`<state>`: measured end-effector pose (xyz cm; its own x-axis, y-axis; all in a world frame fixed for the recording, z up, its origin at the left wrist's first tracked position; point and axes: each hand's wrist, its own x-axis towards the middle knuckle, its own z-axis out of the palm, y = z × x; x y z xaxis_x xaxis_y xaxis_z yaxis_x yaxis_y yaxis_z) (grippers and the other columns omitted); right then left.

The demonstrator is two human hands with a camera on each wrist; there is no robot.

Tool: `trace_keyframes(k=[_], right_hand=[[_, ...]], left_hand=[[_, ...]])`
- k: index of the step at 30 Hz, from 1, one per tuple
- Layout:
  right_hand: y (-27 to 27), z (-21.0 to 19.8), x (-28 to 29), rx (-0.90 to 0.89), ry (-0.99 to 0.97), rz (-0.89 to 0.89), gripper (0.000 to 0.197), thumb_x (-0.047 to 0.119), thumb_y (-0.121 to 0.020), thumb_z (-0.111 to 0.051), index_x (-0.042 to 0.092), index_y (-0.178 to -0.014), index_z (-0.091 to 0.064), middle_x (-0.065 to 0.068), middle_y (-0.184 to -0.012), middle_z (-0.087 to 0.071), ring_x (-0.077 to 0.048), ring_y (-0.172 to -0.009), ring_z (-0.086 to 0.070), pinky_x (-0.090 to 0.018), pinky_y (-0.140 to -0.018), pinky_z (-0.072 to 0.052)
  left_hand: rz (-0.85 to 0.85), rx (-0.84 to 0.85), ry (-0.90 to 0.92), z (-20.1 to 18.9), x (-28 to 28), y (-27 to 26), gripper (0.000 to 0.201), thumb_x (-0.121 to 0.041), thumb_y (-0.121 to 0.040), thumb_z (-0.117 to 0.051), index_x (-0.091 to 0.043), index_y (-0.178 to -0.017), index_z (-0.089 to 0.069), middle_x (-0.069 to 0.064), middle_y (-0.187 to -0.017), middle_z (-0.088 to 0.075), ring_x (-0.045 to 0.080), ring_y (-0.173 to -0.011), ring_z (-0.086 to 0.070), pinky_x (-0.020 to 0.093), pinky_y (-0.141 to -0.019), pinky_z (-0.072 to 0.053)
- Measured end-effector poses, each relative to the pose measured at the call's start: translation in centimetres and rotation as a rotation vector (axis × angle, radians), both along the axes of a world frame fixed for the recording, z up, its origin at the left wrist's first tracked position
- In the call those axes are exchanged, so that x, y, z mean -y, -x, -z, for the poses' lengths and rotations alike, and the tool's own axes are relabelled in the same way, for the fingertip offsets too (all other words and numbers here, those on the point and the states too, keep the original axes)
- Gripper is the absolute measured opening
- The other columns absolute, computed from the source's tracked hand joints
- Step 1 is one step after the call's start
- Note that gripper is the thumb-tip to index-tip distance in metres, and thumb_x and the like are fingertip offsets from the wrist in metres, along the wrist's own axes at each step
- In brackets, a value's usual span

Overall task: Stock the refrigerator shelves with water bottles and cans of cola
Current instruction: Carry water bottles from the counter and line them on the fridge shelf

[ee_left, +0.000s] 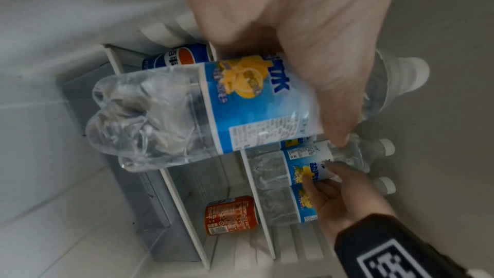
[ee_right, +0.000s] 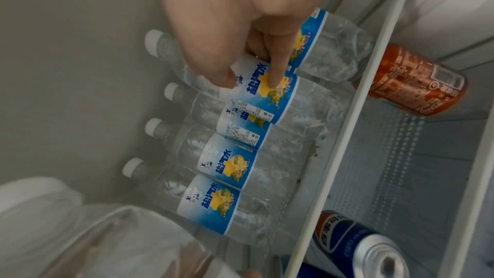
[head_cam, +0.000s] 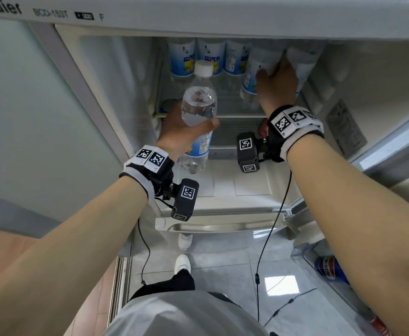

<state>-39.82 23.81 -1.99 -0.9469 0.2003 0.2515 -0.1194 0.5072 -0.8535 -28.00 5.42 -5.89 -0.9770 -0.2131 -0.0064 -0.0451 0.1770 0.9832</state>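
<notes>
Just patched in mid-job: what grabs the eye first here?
The left hand holds a water bottle in front of the upper shelf. The right hand grips a shelved bottle, second from right among five there. On the lower shelf sit a blue Pepsi can and a red cola can.

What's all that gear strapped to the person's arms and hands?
The forearms are bare, no sleeves or gloves. The left hand and right hand each have a black wristband edged in white, patched with black-and-white square codes. A small black camera box, also code-marked, hangs off each band, trailing a thin black cable.
</notes>
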Motion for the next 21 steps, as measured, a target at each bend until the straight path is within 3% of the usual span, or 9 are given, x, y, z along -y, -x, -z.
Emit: trace_keyframes(k=[2, 4, 7, 9, 11, 13, 17, 19, 21], right_hand=[[-0.6, 0.2, -0.6, 0.064, -0.064, -0.01, 0.01, 0.015, -0.088, -0.051, 0.01, -0.091, -0.059, -0.009, -0.095, -0.066, -0.021, -0.091, -0.06, -0.019, -0.071, -0.038], [-1.6, 0.8, -1.1, 0.084, -0.182, -0.041, 0.018, 0.008, -0.085, -0.047, 0.014, -0.068, -0.046, -0.01, -0.081, -0.059, -0.023, -0.078, -0.054, -0.024, -0.063, -0.032], [-2.7, 1.9, -1.9, 0.062, -0.31, -0.106, 0.019, 0.009, -0.08, -0.037, 0.007, -0.073, -0.054, -0.017, -0.086, -0.063, -0.03, -0.082, -0.06, -0.027, -0.065, -0.033], [-3.2, 2.4, -2.2, 0.062, -0.334, -0.135, 0.021, 0.013, -0.079, -0.036, 0.006, -0.073, -0.054, -0.015, -0.077, -0.058, -0.034, -0.078, -0.061, -0.03, -0.061, -0.034], [-3.5, 2.7, -2.3, 0.081, -0.244, -0.141, 0.025, 0.017, -0.081, -0.038, 0.002, -0.072, -0.056, -0.018, -0.075, -0.061, -0.038, -0.077, -0.064, -0.044, -0.064, -0.051], [-3.6, 2.8, -2.6, 0.117, -0.168, -0.133, 0.028, 0.02, -0.082, -0.042, 0.0, -0.077, -0.061, -0.019, -0.079, -0.067, -0.036, -0.075, -0.066, -0.053, -0.068, -0.055], [-4.9, 1.5, -3.3, 0.202, -0.108, -0.113, 0.028, 0.02, -0.089, -0.046, -0.002, -0.086, -0.064, -0.027, -0.084, -0.068, -0.031, -0.06, -0.06, -0.047, -0.061, -0.056], [-5.3, 1.3, -3.7, 0.212, -0.085, -0.11, 0.026, 0.019, -0.089, -0.048, 0.001, -0.081, -0.065, -0.027, -0.085, -0.068, -0.039, -0.066, -0.064, -0.049, -0.066, -0.057], [-5.7, 1.1, -3.8, 0.214, -0.065, -0.104, 0.025, 0.02, -0.089, -0.05, 0.012, -0.07, -0.065, -0.024, -0.084, -0.069, -0.043, -0.079, -0.067, -0.057, -0.075, -0.058]], left_hand=[[0.002, 0.002, 0.004, -0.4, 0.0, 0.3, 0.054, -0.033, -0.077, -0.083, -0.024, -0.122, -0.054, -0.01, -0.112, -0.064, 0.0, -0.1, -0.062, 0.009, -0.071, -0.046], [-0.005, -0.004, -0.022, -0.9, -0.3, 0.7, 0.05, -0.034, -0.078, -0.082, -0.025, -0.119, -0.055, -0.011, -0.11, -0.063, 0.0, -0.1, -0.061, 0.012, -0.073, -0.047], [-0.031, -0.063, -0.075, -1.9, -0.8, 1.8, 0.044, -0.039, -0.072, -0.084, -0.029, -0.106, -0.059, -0.005, -0.113, -0.068, 0.011, -0.106, -0.064, 0.033, -0.091, -0.054], [0.037, -0.083, -0.081, -2.4, -1.2, 2.6, 0.054, -0.043, -0.068, -0.085, -0.024, -0.112, -0.06, -0.003, -0.116, -0.069, 0.014, -0.111, -0.065, 0.042, -0.097, -0.053], [0.103, -0.103, -0.107, -2.7, -1.6, 3.5, 0.067, -0.041, -0.067, -0.087, -0.014, -0.12, -0.057, 0.002, -0.12, -0.068, 0.017, -0.114, -0.064, 0.046, -0.099, -0.052], [0.136, -0.115, -0.134, -2.9, -2.0, 4.6, 0.068, -0.037, -0.067, -0.088, -0.014, -0.121, -0.055, 0.004, -0.121, -0.067, 0.019, -0.116, -0.063, 0.05, -0.101, -0.05], [0.174, -0.155, -0.208, -3.3, -2.7, 6.3, 0.061, -0.03, -0.072, -0.085, -0.01, -0.12, -0.053, 0.009, -0.121, -0.066, 0.024, -0.115, -0.064, 0.053, -0.102, -0.049], [0.174, -0.172, -0.241, -3.6, -3.1, 6.8, 0.057, -0.032, -0.073, -0.084, -0.014, -0.118, -0.053, 0.008, -0.119, -0.066, 0.023, -0.115, -0.064, 0.052, -0.102, -0.049], [0.166, -0.178, -0.264, -4.2, -3.5, 7.5, 0.058, -0.034, -0.07, -0.085, -0.017, -0.115, -0.053, 0.007, -0.119, -0.066, 0.022, -0.115, -0.064, 0.051, -0.102, -0.05]])
